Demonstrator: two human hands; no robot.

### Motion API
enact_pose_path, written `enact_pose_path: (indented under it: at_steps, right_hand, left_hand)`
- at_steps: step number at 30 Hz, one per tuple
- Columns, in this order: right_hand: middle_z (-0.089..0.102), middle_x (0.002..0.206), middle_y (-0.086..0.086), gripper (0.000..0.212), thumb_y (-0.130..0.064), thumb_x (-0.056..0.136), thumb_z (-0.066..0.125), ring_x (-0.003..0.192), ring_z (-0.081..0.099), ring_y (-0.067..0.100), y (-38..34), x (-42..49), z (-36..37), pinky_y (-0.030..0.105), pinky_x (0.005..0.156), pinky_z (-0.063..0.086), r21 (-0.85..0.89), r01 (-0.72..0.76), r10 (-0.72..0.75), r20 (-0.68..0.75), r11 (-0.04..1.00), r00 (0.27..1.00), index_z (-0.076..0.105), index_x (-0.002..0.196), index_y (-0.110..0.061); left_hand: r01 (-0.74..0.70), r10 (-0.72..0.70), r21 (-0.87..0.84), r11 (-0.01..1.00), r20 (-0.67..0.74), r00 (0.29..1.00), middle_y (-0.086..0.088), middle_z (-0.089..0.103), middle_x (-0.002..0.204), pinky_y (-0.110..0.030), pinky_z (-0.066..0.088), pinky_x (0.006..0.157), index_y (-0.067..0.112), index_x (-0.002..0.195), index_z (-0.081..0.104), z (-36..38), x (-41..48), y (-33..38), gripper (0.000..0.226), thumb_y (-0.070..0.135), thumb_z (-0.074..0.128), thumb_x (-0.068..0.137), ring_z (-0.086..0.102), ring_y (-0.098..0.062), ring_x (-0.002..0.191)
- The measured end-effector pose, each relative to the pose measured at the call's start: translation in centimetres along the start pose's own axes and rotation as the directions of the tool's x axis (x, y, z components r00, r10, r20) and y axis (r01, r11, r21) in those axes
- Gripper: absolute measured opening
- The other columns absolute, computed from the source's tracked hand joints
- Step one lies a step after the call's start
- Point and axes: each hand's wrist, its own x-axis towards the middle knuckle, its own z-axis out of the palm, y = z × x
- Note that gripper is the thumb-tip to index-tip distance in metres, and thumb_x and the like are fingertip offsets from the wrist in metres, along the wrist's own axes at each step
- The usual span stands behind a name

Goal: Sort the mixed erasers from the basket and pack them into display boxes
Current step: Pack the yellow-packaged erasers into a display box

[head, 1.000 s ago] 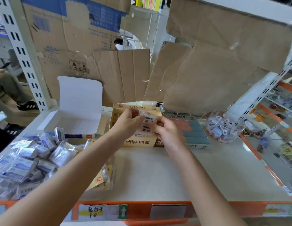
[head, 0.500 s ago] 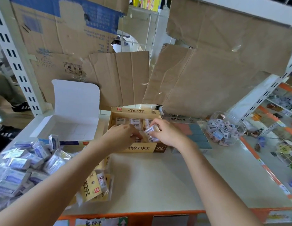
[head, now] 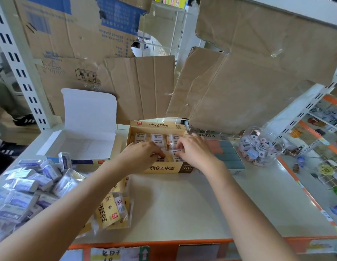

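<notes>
Step in hand, by my judgement: packing the tan box (head: 163, 168), which stood centre-back on the counter (head: 182, 204). Both hands were down inside its front row. My right hand (head: 192, 153) had its fingers curled and pinched a wrapped eraser (head: 176, 153) that lay in that row. My left hand (head: 143, 157) had its fingers bent down, with the tips at the eraser's left end. Whether it gripped or only pressed, I could not tell. The back rows (head: 156, 137) were filled with like erasers, labels up. Stock outstanding: a blue pile (head: 32, 185) at the left, just in front of an open white box (head: 84, 144), and tan packs (head: 111, 210) beneath my left forearm. Next move, as I judged it: press the eraser level against its neighbours, release both hands, then fetch another of the same brand. The wrap looked glossy and likely slippery, so a firm pinch would be called for.
</notes>
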Motion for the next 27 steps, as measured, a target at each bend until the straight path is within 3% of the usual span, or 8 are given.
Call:
enact_pose_path:
  at_steps: [6, 12, 15, 17, 20, 23, 27]
  right_hand:
    - [0.061, 0.117, -0.001, 0.030, -0.042, 0.089, 0.059, 0.110, 0.053, 0.019, -0.3, -0.4, -0.1, 0.035, 0.097, 0.034, 0.092, 0.027, -0.028, 0.009, 0.995, 1.000, 0.063, 0.111, -0.022]
    - [0.064, 0.117, -0.003, 0.030, -0.041, 0.087, 0.062, 0.106, 0.057, 0.018, -0.6, -0.3, -0.1, 0.036, 0.098, 0.034, 0.035, -0.024, 0.024, 0.001, 0.999, 1.000, 0.065, 0.110, -0.022]
    - [0.063, 0.116, -0.003, 0.031, -0.043, 0.087, 0.061, 0.102, 0.058, 0.015, -0.6, -0.6, 0.2, 0.036, 0.098, 0.035, 0.051, -0.021, 0.023, -0.040, 0.998, 0.999, 0.065, 0.110, -0.022]
    - [0.063, 0.112, -0.004, 0.028, -0.041, 0.090, 0.059, 0.092, 0.058, 0.012, -0.4, -0.9, 0.0, 0.031, 0.088, 0.041, 0.108, -0.007, 0.023, -0.149, 0.994, 0.989, 0.065, 0.109, -0.021]
    - [0.065, 0.105, -0.005, 0.020, -0.031, 0.090, 0.061, 0.082, 0.055, 0.007, -1.3, -1.6, -0.7, 0.016, 0.066, 0.041, 0.296, 0.082, -0.009, -0.239, 0.952, 0.971, 0.068, 0.104, -0.019]
    - [0.066, 0.096, -0.006, 0.018, -0.026, 0.088, 0.064, 0.085, 0.058, 0.007, -3.8, -2.6, -1.0, 0.020, 0.074, 0.045, 0.479, 0.170, -0.079, -0.203, 0.861, 0.976, 0.069, 0.103, -0.017]
    - [0.066, 0.097, -0.007, 0.017, -0.024, 0.088, 0.063, 0.088, 0.059, 0.004, -5.9, -3.4, -0.3, 0.016, 0.078, 0.046, 0.525, 0.251, -0.168, -0.201, 0.813, 0.965, 0.068, 0.103, -0.017]
  left_hand:
    - [-0.004, 0.004, 0.004, 1.000, 0.010, 1.000, 0.009, 0.053, 0.131, -0.030, 0.042, 0.097, 0.028, 0.118, 0.061, 0.1, 0.1, -0.2, 0.033, 0.016, 0.038, 0.098, 0.049, -0.012, 0.118]
    - [0.001, -0.001, 0.000, 1.000, 0.018, 1.000, 0.006, 0.054, 0.130, -0.030, 0.042, 0.096, 0.026, 0.119, 0.061, -0.1, -0.1, -0.2, 0.034, 0.015, 0.038, 0.098, 0.049, -0.015, 0.118]
    - [-0.057, 0.052, -0.064, 0.996, -0.072, 0.996, 0.000, 0.057, 0.126, -0.030, 0.047, 0.091, 0.017, 0.117, 0.062, -1.0, -1.0, 0.0, 0.032, 0.008, 0.040, 0.096, 0.053, -0.017, 0.116]
    - [-0.096, 0.084, -0.069, 0.993, -0.159, 0.984, 0.000, 0.057, 0.122, -0.024, 0.047, 0.087, 0.014, 0.116, 0.063, -2.1, -1.6, -0.1, 0.031, 0.005, 0.044, 0.094, 0.054, -0.016, 0.111]
    - [-0.115, 0.094, -0.099, 0.988, -0.190, 0.977, 0.007, 0.059, 0.099, -0.002, 0.040, 0.068, 0.014, 0.108, 0.067, -3.8, -3.2, -0.9, 0.023, 0.007, 0.053, 0.091, 0.054, 0.000, 0.079]
    - [-0.121, 0.110, -0.073, 0.990, -0.137, 0.984, 0.013, 0.061, 0.087, -0.002, 0.040, 0.068, 0.015, 0.102, 0.068, -4.5, -5.1, -2.3, 0.017, 0.014, 0.063, 0.086, 0.054, 0.006, 0.077]
    - [-0.086, 0.087, 0.022, 0.996, -0.052, 0.995, 0.026, 0.050, 0.092, -0.012, 0.043, 0.077, 0.028, 0.105, 0.064, -3.9, -7.2, -3.8, 0.025, 0.031, 0.069, 0.080, 0.054, 0.003, 0.086]
